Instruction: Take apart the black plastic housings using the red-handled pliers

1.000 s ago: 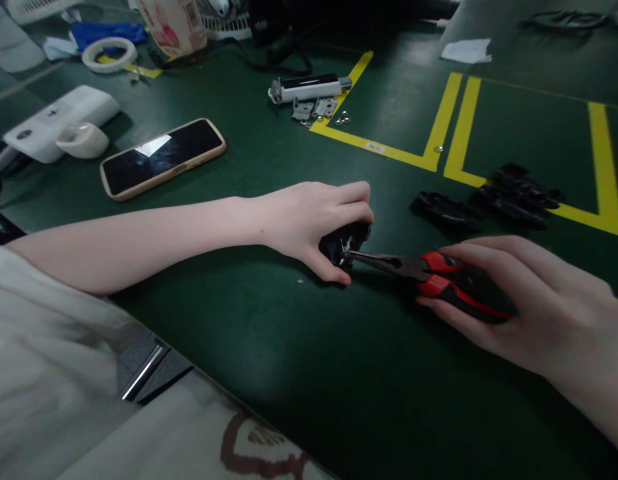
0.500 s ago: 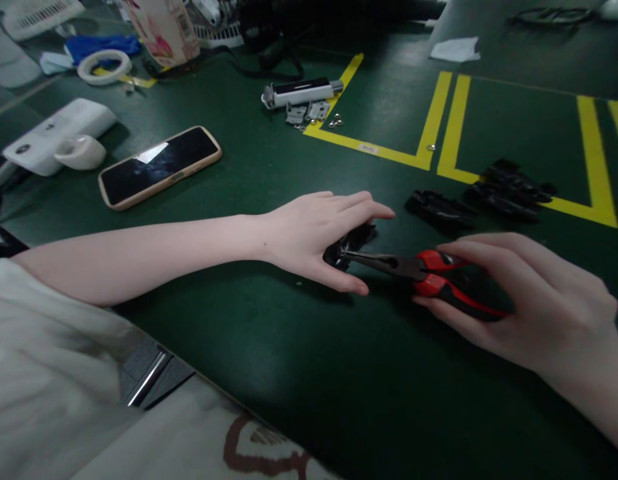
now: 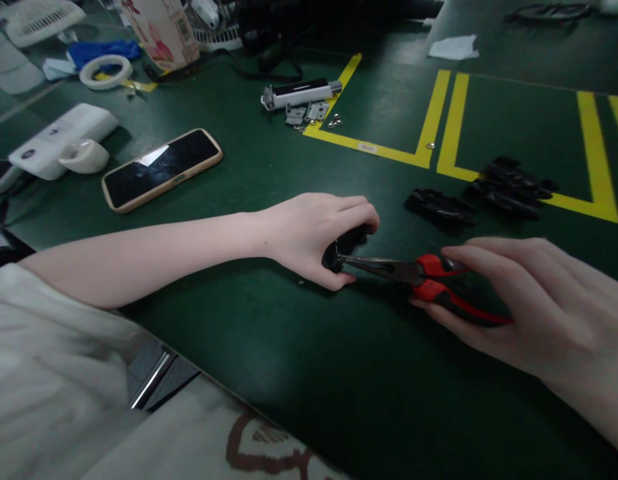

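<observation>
My left hand (image 3: 321,233) is curled round a small black plastic part (image 3: 333,257) on the green table, its thumb and fingers bent about it. Much of that part is hidden under the palm. In my right hand (image 3: 549,300) are needle-nose pliers (image 3: 431,280) with red and black handles. Their narrow jaws point left, and the tips touch the black part between my left thumb and index finger. Whether the tips grip anything small I cannot tell. Similar black plastic parts (image 3: 441,207) lie just beyond the pliers.
A phone (image 3: 161,167) lies left of centre, near a white device (image 3: 63,140). Farther back are a white and black device (image 3: 299,93), metal brackets (image 3: 306,113) and several small metal nuts or rings (image 3: 335,121). Yellow tape (image 3: 389,153) marks the table. A tape roll (image 3: 106,72) sits back left.
My left fingers and thumb have curled in from a more stretched pose and closed round the black part. The pliers have shifted very slightly, their tips still at the part.
</observation>
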Motion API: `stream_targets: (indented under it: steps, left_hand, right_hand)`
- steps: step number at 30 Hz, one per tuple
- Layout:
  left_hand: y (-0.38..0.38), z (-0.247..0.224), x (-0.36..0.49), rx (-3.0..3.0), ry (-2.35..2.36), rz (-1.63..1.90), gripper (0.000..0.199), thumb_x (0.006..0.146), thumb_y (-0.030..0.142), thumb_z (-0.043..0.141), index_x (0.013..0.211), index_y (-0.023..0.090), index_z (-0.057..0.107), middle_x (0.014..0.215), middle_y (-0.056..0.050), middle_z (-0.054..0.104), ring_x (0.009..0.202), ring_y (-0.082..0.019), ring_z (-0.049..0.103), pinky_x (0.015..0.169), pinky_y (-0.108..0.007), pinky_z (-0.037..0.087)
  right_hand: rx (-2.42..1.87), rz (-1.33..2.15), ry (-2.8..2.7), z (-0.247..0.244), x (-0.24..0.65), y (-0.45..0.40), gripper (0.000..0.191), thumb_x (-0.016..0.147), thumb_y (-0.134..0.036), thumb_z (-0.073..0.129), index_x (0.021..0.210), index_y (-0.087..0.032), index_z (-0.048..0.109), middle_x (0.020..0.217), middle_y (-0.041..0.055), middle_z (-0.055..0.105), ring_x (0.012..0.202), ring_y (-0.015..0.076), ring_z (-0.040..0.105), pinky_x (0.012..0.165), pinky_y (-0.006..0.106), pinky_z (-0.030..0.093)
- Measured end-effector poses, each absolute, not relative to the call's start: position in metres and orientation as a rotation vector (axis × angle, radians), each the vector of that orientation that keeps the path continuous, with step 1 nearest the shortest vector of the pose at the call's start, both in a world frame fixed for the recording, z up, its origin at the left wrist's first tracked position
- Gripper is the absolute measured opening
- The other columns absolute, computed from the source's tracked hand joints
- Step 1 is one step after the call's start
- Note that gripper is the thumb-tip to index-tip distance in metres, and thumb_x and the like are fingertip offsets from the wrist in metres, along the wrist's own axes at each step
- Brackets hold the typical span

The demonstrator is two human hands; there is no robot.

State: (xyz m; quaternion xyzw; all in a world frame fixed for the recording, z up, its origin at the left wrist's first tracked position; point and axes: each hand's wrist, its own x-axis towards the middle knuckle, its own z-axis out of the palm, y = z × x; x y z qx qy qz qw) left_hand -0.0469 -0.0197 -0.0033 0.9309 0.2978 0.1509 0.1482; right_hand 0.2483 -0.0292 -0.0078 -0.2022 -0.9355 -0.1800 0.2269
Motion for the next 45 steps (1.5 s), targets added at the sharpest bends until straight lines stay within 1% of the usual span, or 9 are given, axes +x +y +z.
stream_targets:
  steps: [8, 14, 17, 22, 26, 30, 34, 39, 45]
  left_hand:
    - [-0.0201, -0.0049, -0.0468, 2.572, 0.899, 0.497, 0.050, 0.076, 0.037, 0.069, 0.117, 0.014, 0.052, 0.117, -0.013, 0.061, 0.098, -0.023, 0.061, 0.079, -0.030, 0.049]
    - [-0.0190, -0.0019, -0.0472, 2.543, 0.919, 0.437, 0.061, 0.076, 0.051, 0.074, 0.119, 0.014, 0.053, 0.118, -0.013, 0.062, 0.100, -0.024, 0.062, 0.082, -0.032, 0.049]
    - [-0.0182, -0.0013, -0.0474, 2.557, 0.917, 0.417, 0.061, 0.076, 0.052, 0.074, 0.119, 0.014, 0.054, 0.118, -0.012, 0.063, 0.099, -0.024, 0.062, 0.082, -0.033, 0.049]
    - [-0.0177, -0.0026, -0.0470, 2.577, 0.929, 0.468, 0.055, 0.077, 0.048, 0.072, 0.115, 0.012, 0.056, 0.112, -0.012, 0.066, 0.096, -0.023, 0.064, 0.080, -0.031, 0.050]
    - [-0.0172, -0.0030, -0.0468, 2.581, 0.937, 0.487, 0.052, 0.078, 0.048, 0.069, 0.113, 0.012, 0.057, 0.110, -0.011, 0.067, 0.094, -0.022, 0.064, 0.078, -0.031, 0.050]
    - [-0.0167, -0.0019, -0.0464, 2.582, 0.930, 0.487, 0.052, 0.077, 0.047, 0.068, 0.113, 0.011, 0.058, 0.108, -0.011, 0.068, 0.093, -0.022, 0.065, 0.077, -0.031, 0.050]
    - [-0.0171, -0.0003, -0.0458, 2.569, 0.941, 0.487, 0.048, 0.075, 0.046, 0.066, 0.110, 0.013, 0.059, 0.105, -0.009, 0.068, 0.091, -0.022, 0.065, 0.078, -0.031, 0.050]
    - [-0.0179, -0.0002, -0.0456, 2.575, 0.943, 0.480, 0.048, 0.075, 0.045, 0.065, 0.110, 0.012, 0.059, 0.104, -0.009, 0.068, 0.090, -0.021, 0.065, 0.077, -0.031, 0.050]
    - [-0.0178, -0.0015, -0.0458, 2.568, 0.943, 0.467, 0.050, 0.075, 0.046, 0.067, 0.112, 0.014, 0.057, 0.108, -0.009, 0.067, 0.094, -0.022, 0.064, 0.080, -0.032, 0.051]
  right_hand:
    - [-0.749, -0.075, -2.589, -0.0110, 0.2412, -0.0325, 0.041, 0.093, -0.051, 0.058, 0.113, -0.016, 0.058, 0.101, 0.0102, 0.067, 0.085, 0.0217, 0.066, 0.065, 0.032, 0.055]
    - [-0.763, -0.007, -2.588, -0.0109, 0.2416, -0.0311, 0.043, 0.094, -0.053, 0.055, 0.112, -0.014, 0.058, 0.097, 0.0094, 0.067, 0.081, 0.0198, 0.066, 0.059, 0.029, 0.054]
    - [-0.762, 0.008, -2.591, -0.0105, 0.2414, -0.0314, 0.043, 0.094, -0.054, 0.054, 0.111, -0.014, 0.059, 0.096, 0.0091, 0.067, 0.079, 0.0187, 0.066, 0.058, 0.027, 0.055]
    - [-0.793, -0.050, -2.618, -0.0093, 0.2416, -0.0338, 0.047, 0.095, -0.056, 0.049, 0.111, -0.013, 0.058, 0.094, 0.0103, 0.066, 0.077, 0.0195, 0.067, 0.055, 0.027, 0.056]
    - [-0.805, -0.153, -2.636, -0.0105, 0.2418, -0.0347, 0.048, 0.097, -0.053, 0.043, 0.113, -0.010, 0.057, 0.096, 0.0128, 0.065, 0.079, 0.0226, 0.067, 0.058, 0.032, 0.058]
    - [-0.753, -0.279, -2.617, -0.0106, 0.2404, -0.0358, 0.040, 0.095, -0.042, 0.048, 0.113, -0.008, 0.057, 0.096, 0.0151, 0.065, 0.081, 0.0251, 0.066, 0.059, 0.034, 0.057]
    - [-0.725, -0.445, -2.599, -0.0079, 0.2393, -0.0383, 0.033, 0.091, -0.032, 0.056, 0.112, -0.007, 0.057, 0.096, 0.0164, 0.065, 0.079, 0.0253, 0.062, 0.056, 0.034, 0.054]
    - [-0.696, -0.549, -2.571, -0.0056, 0.2401, -0.0391, 0.034, 0.088, -0.031, 0.062, 0.111, -0.007, 0.057, 0.096, 0.0167, 0.065, 0.080, 0.0255, 0.061, 0.058, 0.035, 0.053]
    - [-0.695, -0.544, -2.569, -0.0069, 0.2404, -0.0370, 0.033, 0.090, -0.032, 0.060, 0.114, -0.010, 0.057, 0.097, 0.0155, 0.065, 0.079, 0.0250, 0.061, 0.056, 0.035, 0.052]
